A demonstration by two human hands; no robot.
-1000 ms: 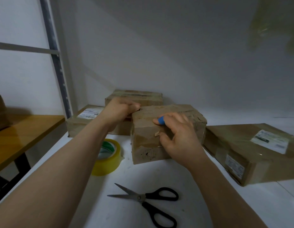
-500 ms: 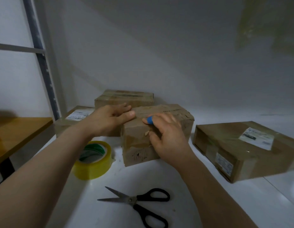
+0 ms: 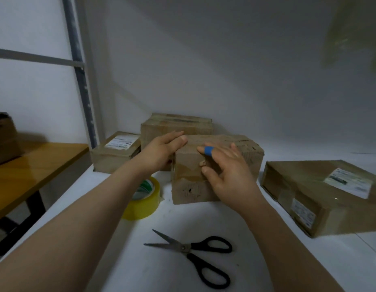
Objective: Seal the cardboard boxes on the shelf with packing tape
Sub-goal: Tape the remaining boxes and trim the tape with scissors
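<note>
With my left hand (image 3: 161, 150) flat on the top corner of the box (image 3: 189, 186) and my right hand (image 3: 227, 173) open against its front, beside the tape (image 3: 145, 204) on the shelf (image 3: 130, 260), I'd rub the seam down firmly, working outward.

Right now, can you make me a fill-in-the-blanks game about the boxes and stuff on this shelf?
1. The right hand, resting on the middle cardboard box, wears a ____ band on one finger.
2. The packing tape roll beside that box is ____ in colour.
3. The scissors lying in front have ____ handles.
Missing words: blue, yellow, black.
</note>
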